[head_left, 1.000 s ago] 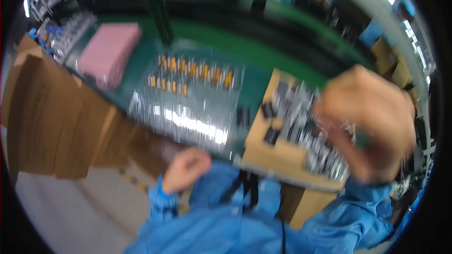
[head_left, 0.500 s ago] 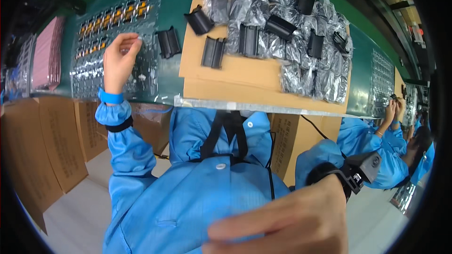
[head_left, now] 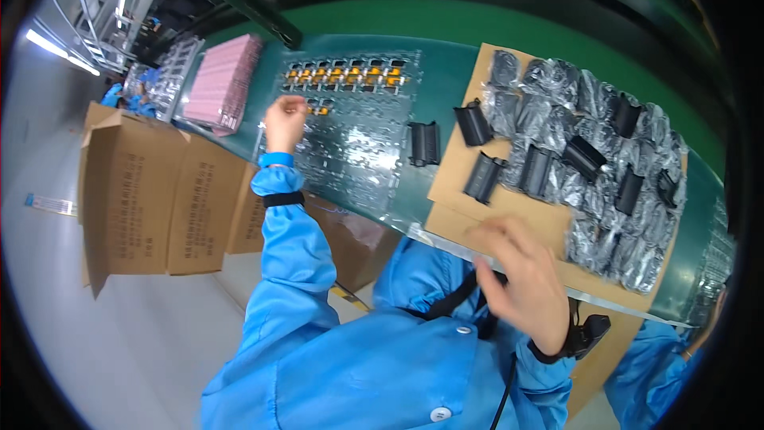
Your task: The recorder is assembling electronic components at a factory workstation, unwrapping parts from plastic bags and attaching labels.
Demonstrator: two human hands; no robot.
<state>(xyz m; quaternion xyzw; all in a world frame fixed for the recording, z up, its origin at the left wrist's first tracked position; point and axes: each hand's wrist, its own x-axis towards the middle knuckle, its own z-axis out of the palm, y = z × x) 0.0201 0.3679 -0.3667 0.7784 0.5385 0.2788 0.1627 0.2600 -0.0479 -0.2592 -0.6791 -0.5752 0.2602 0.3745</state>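
Note:
Over the left edge of a clear blister tray (head_left: 358, 155), my left hand (head_left: 285, 122) has its fingers curled together beside the second row of small orange-and-black parts (head_left: 321, 107). Whatever those fingertips hold, if anything, is too small to make out. Slightly blurred, my right hand (head_left: 521, 279) hangs above the front edge of the bench, near the cardboard sheet (head_left: 454, 199). Its thumb and fingers are apart and nothing shows between them. A black curved plastic shell (head_left: 482, 177) lies on the cardboard beyond that hand. Another black shell (head_left: 424, 143) rests on the green bench beside the tray.
Rows of black parts in clear plastic bags (head_left: 557, 84) cover much of the cardboard, with several loose shells on top. A stack of pink trays (head_left: 225, 80) stands to the left. Brown cartons (head_left: 147, 199) sit below the bench. A co-worker's blue sleeve (head_left: 649, 374) shows at the right.
The view has swung left, bringing more cartons into sight. My right hand has risen from low before my body to the bench edge. My left hand is now at the tray's orange-and-black parts.

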